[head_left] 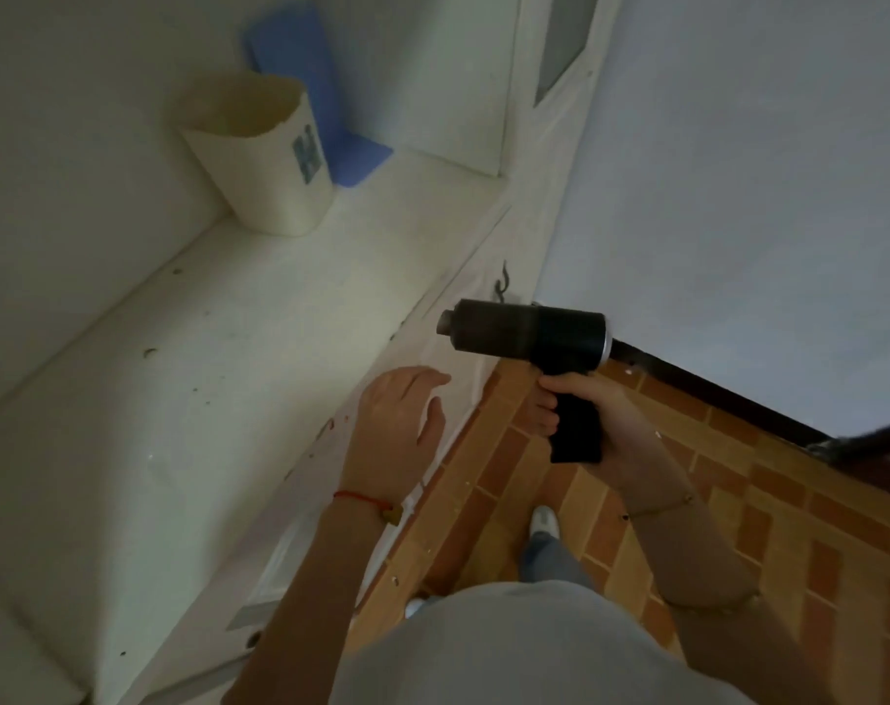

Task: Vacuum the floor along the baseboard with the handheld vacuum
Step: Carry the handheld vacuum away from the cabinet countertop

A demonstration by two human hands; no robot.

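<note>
Head view: right hand (593, 424) grips the pistol handle of the black handheld vacuum (527, 334), fingers wrapped round the grip, index finger up near the trigger area. Vacuum is held in the air, above the brick-pattern floor (738, 501), not touching it. Barrel long axis runs roughly horizontal across the frame; nozzle end points left toward the white cabinet front, silver-ringed rear end points right toward the wall. Handle hangs down and slightly right from the barrel. Dark baseboard (712, 384) runs along the foot of the pale wall (763, 195), from just behind the vacuum's rear end out to the right; vacuum is near it but apart. Left hand (399, 424) is released, fingers loose and slightly spread, holding nothing, just over the edge of the white countertop (178, 399); contact with the edge can't be confirmed. Red string bracelet (361, 500) on the left wrist. Far left on the countertop: cream bin (260, 160), upright, with a blue folded mat (321, 104) leaning on the wall behind it. Small specks of debris on countertop and floor.
</note>
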